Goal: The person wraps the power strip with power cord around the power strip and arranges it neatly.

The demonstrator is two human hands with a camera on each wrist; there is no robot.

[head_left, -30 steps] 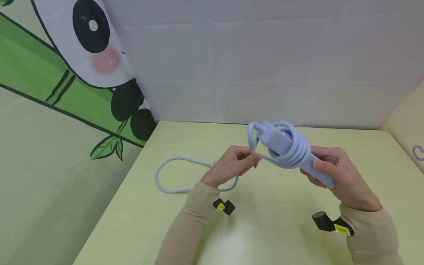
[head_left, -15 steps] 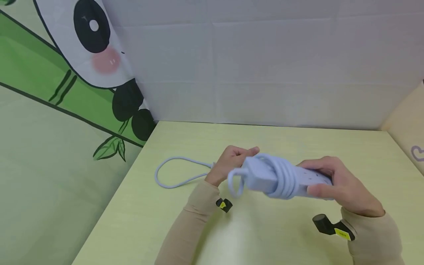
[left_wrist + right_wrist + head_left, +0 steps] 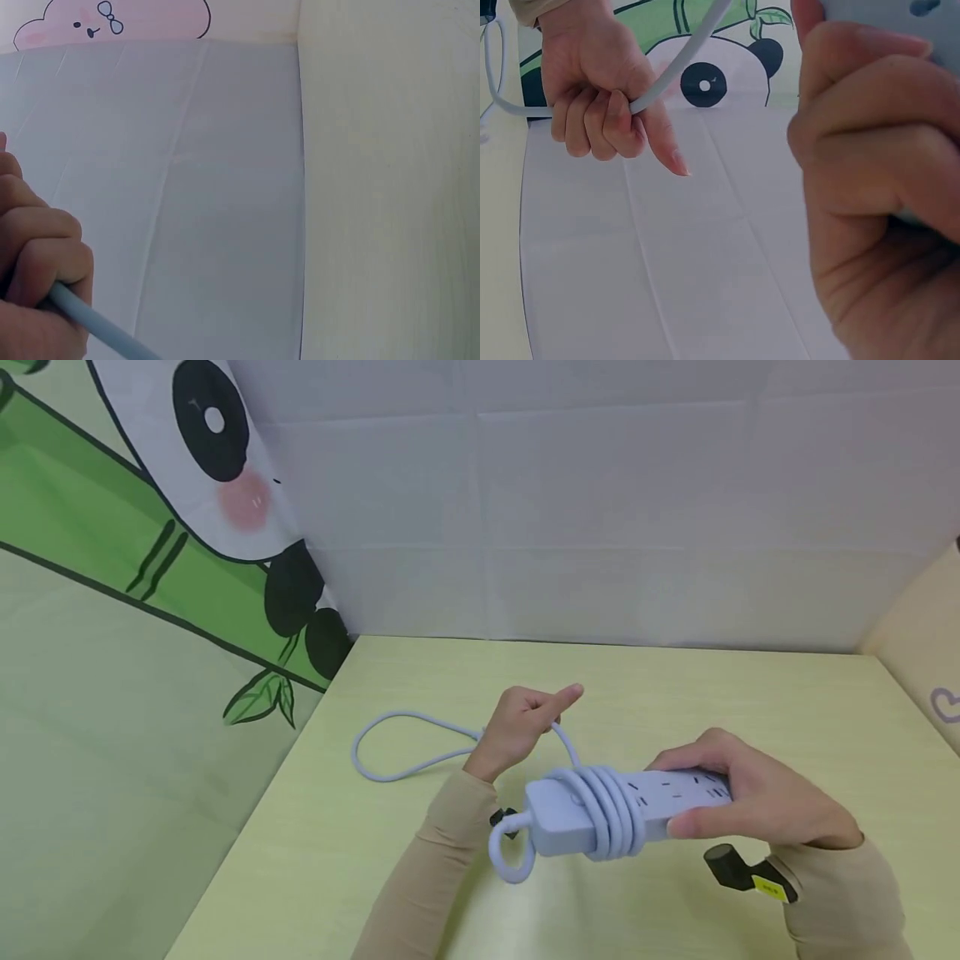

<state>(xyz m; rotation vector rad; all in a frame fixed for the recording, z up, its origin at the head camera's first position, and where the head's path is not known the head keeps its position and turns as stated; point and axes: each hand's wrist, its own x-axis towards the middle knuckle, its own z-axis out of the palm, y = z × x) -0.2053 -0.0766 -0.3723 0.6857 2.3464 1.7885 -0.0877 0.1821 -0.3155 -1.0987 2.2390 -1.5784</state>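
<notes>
A white power strip (image 3: 675,793) with dark socket slots is held above the table by my right hand (image 3: 757,793), thumb on the near side and fingers behind. Several turns of its cord (image 3: 615,814) are wrapped round the strip's left half, and a small loop hangs off that end. My left hand (image 3: 517,727), fingers curled and thumb stretched out, grips the cord just behind the strip. In the right wrist view the cord (image 3: 682,64) passes through the left fist (image 3: 604,112). From the left wrist view, cord (image 3: 101,326) comes out below the curled fingers.
A free loop of cord (image 3: 408,717) lies on the pale wooden table (image 3: 420,893) to the left of my left hand; its end is hidden behind the wrist. A grey-white sheet (image 3: 600,527) hangs at the table's back edge, and a panda-print cloth (image 3: 187,610) at the left.
The power strip has been lowered and turned so its socket face shows, and it has come nearer. My left hand now grips the cord in a fist, thumb out. The loop on the table has shrunk.
</notes>
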